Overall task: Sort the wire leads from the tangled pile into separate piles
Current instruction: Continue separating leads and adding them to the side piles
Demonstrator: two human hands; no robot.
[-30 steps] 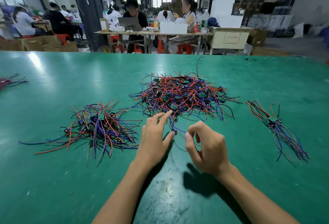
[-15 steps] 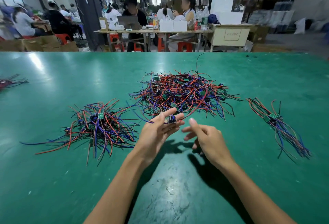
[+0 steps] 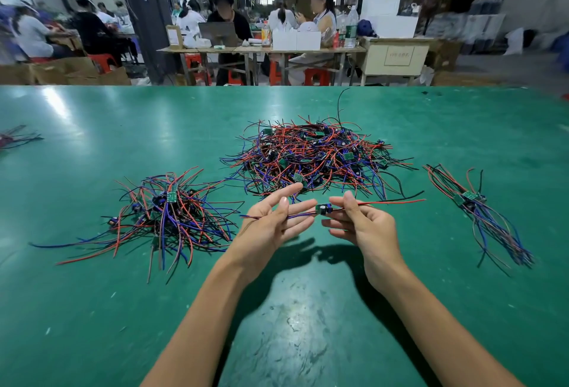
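Green tabletop [image 3: 292, 325] is stretching out nearest the camera, and just above it both hands are holding one wire lead [image 3: 323, 210] stretched between them, clear of the surface. The left hand [image 3: 271, 223] is pinching the blue and black wires between thumb and fingers, the other fingers lying fairly straight; the right hand [image 3: 361, 226] is pinching the red and black wires just beside the lead's small green board (the wire ends are trailing off to the right). The hands are sitting near each other, not touching.

The step in hand is looking like the inspection of a single lead freed from the heap — deciding where it belongs. The next move is calling for one hand to let go and the other to carry the lead sideways to the left pile [image 3: 166, 214] or to the neater right pile [image 3: 480, 217]; which one I cannot tell. Farther back the tangled pile [image 3: 314, 155] is sitting largely unsorted — plenty remaining, I judge
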